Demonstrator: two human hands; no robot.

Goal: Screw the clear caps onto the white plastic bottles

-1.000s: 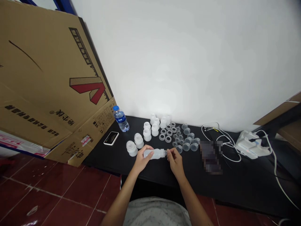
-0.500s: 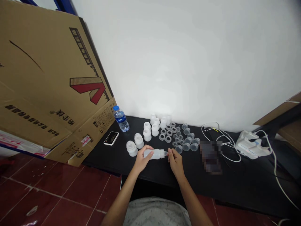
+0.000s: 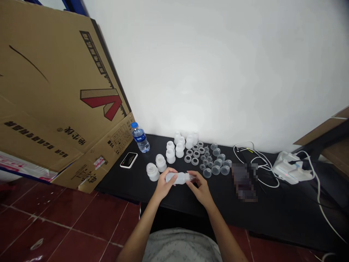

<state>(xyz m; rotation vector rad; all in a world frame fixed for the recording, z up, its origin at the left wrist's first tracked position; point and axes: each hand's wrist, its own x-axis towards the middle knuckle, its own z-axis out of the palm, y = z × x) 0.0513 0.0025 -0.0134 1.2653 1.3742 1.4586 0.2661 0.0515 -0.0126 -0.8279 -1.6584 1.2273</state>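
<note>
A translucent white baby bottle (image 3: 180, 178) lies sideways between my hands, just above the black table. My left hand (image 3: 164, 183) is wrapped round its base end. With thumb and fingers, my right hand (image 3: 200, 186) grips the collar at the other end, where a clear nipple (image 3: 192, 178) points right, partly covered by the fingers. Left of my hands stand two capped bottles (image 3: 153, 172). Behind are several open white bottles (image 3: 170, 155). Clear screw rings (image 3: 195, 161), small nipples (image 3: 202, 166) and clear dome caps (image 3: 216, 170) lie in groups to the right.
A water bottle (image 3: 140, 139) and a white handheld device (image 3: 129, 160) are at the table's left. On the right lie a blurred dark object (image 3: 244, 182), white cables (image 3: 268, 167) and a white charger (image 3: 291, 169). A large cardboard box (image 3: 54, 91) stands left.
My right hand has moved left from the nipple's tip to the bottle's collar, its fingers now round it. The left hand keeps its hold in nearly the same place.
</note>
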